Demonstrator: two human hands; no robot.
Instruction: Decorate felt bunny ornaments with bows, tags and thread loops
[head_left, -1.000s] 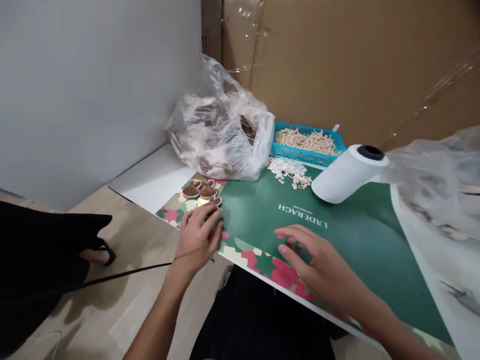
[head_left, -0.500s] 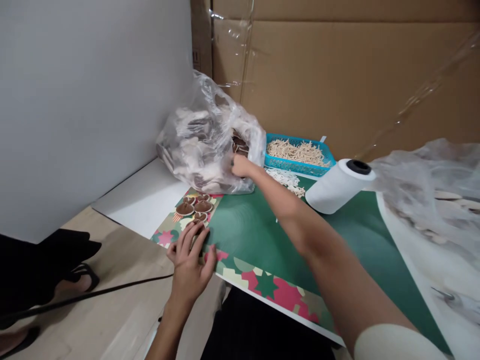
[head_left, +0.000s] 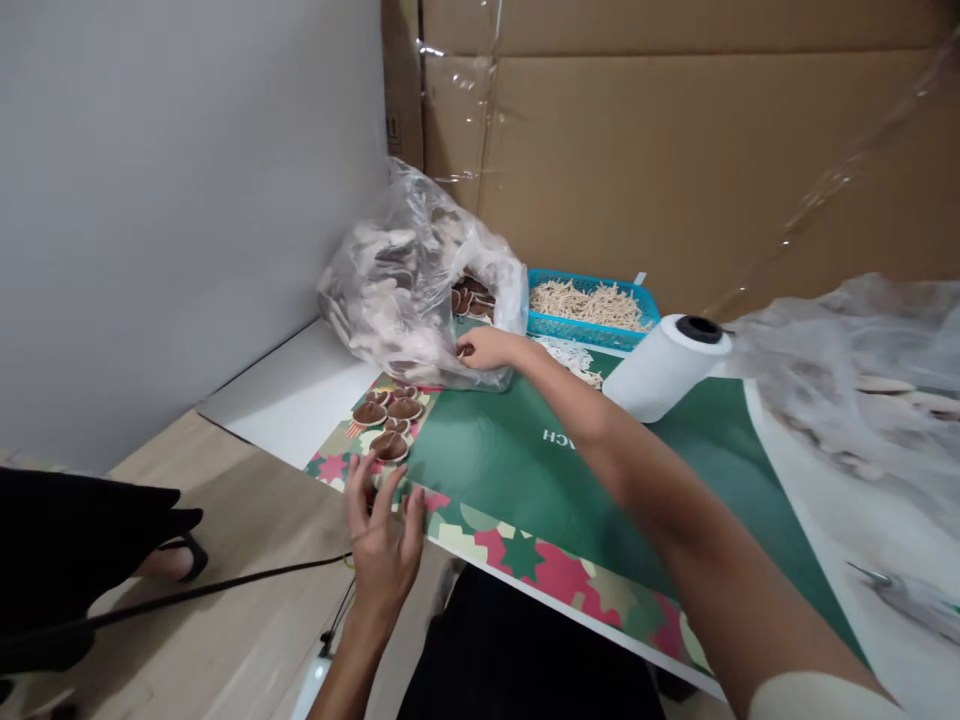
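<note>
On the green board point(head_left: 525, 470), your right hand point(head_left: 487, 348) pinches a brown piece point(head_left: 465, 351) at the plastic bag point(head_left: 409, 300) mouth, twelve o'clock; your left hand point(head_left: 384, 530), fingers spread, rests at eight o'clock.

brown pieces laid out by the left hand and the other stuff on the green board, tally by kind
brown pieces: 5
plastic bag: 1
blue basket: 1
white roll: 1
total: 8

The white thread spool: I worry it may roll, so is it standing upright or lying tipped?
Tipped. The white thread spool lies on its side on the green board, with its dark core opening facing up and right, beside the blue basket.
</note>
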